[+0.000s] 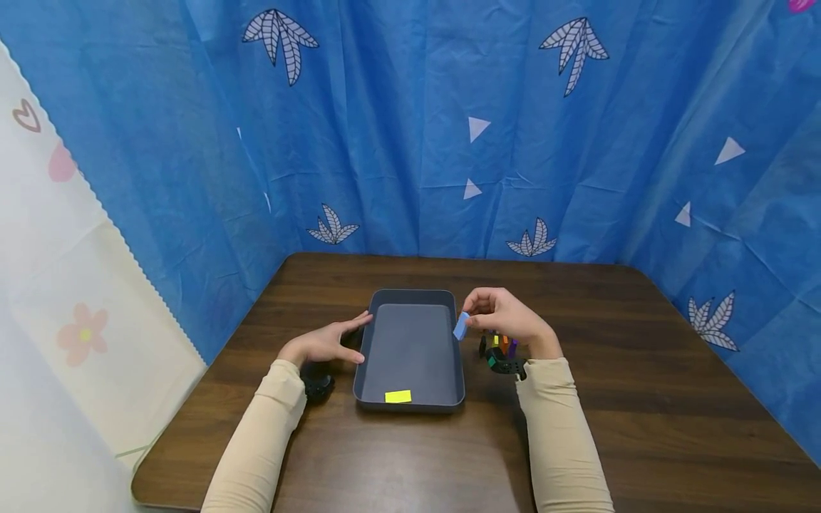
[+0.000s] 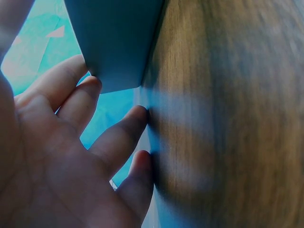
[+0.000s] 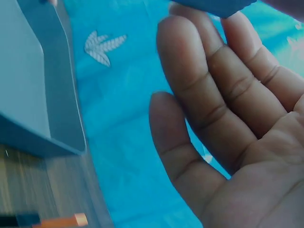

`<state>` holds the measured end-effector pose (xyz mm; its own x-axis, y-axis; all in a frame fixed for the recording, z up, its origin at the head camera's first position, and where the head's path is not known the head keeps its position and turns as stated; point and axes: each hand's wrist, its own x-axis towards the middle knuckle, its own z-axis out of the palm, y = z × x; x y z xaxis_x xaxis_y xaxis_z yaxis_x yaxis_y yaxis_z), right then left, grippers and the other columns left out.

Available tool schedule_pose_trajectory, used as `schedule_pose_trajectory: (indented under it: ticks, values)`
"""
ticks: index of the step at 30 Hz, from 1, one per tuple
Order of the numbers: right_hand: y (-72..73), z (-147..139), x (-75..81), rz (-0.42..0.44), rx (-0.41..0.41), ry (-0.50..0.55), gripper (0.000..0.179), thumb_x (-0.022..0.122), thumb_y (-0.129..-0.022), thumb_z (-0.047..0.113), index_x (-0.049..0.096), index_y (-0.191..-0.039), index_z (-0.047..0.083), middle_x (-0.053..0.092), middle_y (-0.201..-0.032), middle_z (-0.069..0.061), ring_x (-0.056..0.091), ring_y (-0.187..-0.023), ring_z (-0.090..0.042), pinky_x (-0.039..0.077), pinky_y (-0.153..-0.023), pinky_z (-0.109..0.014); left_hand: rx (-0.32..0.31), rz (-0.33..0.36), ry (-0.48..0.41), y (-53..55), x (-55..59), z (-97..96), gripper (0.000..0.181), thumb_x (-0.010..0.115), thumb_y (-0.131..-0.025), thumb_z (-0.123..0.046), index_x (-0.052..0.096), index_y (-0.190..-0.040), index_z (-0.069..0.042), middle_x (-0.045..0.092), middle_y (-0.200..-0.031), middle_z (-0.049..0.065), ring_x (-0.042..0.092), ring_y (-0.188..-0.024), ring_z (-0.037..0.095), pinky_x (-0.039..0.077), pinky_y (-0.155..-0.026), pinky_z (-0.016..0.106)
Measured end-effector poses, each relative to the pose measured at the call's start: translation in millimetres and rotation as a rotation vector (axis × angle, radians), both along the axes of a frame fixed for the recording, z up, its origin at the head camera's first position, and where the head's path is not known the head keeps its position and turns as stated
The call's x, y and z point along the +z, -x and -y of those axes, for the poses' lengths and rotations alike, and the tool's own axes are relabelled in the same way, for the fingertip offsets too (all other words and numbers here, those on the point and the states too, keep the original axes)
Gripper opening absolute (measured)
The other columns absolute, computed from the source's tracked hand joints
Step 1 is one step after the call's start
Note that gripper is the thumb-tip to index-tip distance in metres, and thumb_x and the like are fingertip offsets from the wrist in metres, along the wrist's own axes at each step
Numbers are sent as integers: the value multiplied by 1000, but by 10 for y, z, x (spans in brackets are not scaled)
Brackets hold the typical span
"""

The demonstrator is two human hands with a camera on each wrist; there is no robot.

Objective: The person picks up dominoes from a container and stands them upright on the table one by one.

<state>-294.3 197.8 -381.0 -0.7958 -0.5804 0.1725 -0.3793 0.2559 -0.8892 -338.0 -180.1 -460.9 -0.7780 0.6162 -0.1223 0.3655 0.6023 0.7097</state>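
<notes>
A dark grey rectangular tray [image 1: 410, 349] lies on the table, with one yellow block [image 1: 398, 396] in its near left corner area. My left hand [image 1: 330, 342] touches the tray's left side with spread, fairly straight fingers; in the left wrist view the fingertips [image 2: 92, 83] meet the tray wall [image 2: 114, 42]. Above the tray's right rim, my right hand [image 1: 507, 315] pinches a small blue block [image 1: 461, 325] between thumb and fingers. At the top of the right wrist view only an edge of the blue block [image 3: 218, 5] shows.
Right of the tray, partly behind the right wrist, stand several small blocks: black [image 1: 482, 347], yellow [image 1: 496, 340], orange [image 1: 504, 345] and purple [image 1: 512, 348]. A blue patterned curtain [image 1: 410, 128] hangs behind the brown wooden table [image 1: 641, 399]. Black wrist devices [image 1: 507, 363] sit under both wrists.
</notes>
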Motion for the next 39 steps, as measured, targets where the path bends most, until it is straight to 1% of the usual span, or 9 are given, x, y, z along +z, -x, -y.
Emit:
schedule_pose_trajectory:
  ticks: [4,8,14,16,20,25,28,33,39]
  values:
    - [-5,-148,-5,-17,-20,-1,22,62,-83,15,54,-95,-2,58,-86,-27,59,-70,-19,52,-63,-33,-6,-2,-4,-13,11,-4,88,70,-74,-36,16,-143,-28,5,-150,-10,10,-137,23,20,-105,53]
    - [-24,-291,-17,-21,-80,-7,23,63,-83,18,55,-95,0,61,-86,-19,60,-74,-23,52,-65,-32,-13,2,-9,-9,13,-10,88,70,-74,-36,16,-143,-27,5,-150,-9,10,-137,23,19,-106,52]
    - [-55,-484,-32,-25,-178,-30,28,65,-81,21,59,-99,0,62,-89,-16,60,-79,-30,53,-70,-32,-5,13,-7,15,-9,-6,89,70,-73,-38,15,-143,-28,5,-150,-10,10,-137,23,17,-106,54]
    - [-84,-533,-18,-25,-204,-51,28,64,-81,20,59,-100,0,62,-91,-17,60,-80,-26,52,-72,-30,0,13,-4,15,-15,-3,89,70,-73,-38,15,-143,-29,5,-149,-11,10,-137,22,17,-106,54]
    - [-117,-647,-34,-31,-242,-90,23,63,-83,19,60,-98,2,62,-92,-17,59,-83,-28,51,-73,-28,12,17,-1,6,-16,-4,89,70,-73,-38,15,-142,-31,6,-149,-13,11,-137,21,18,-106,53]
    - [-121,-799,-89,-57,-295,-115,23,63,-82,21,61,-97,3,63,-90,-14,59,-78,-17,50,-69,-30,18,19,-4,8,-6,-10,89,71,-72,-38,16,-142,-31,6,-149,-13,11,-137,21,17,-106,54]
    - [-129,-876,-130,-60,-347,-141,25,64,-81,23,61,-97,4,63,-89,-13,59,-77,-17,50,-70,-29,20,17,-6,9,-5,-9,89,71,-72,-38,16,-142,-31,6,-149,-13,11,-137,21,16,-106,54]
    - [-132,-956,-197,-42,-403,-187,25,64,-82,23,60,-97,3,61,-90,-14,58,-79,-21,49,-74,-30,15,19,-16,9,-5,-8,89,71,-73,-38,16,-142,-31,5,-149,-13,10,-137,21,15,-106,54]
    - [-108,-992,-292,18,-415,-211,25,63,-83,18,58,-98,-1,59,-92,-16,56,-85,-34,50,-77,-42,10,30,-26,10,-15,-10,89,71,-73,-37,15,-143,-30,4,-149,-13,8,-137,20,13,-107,55]
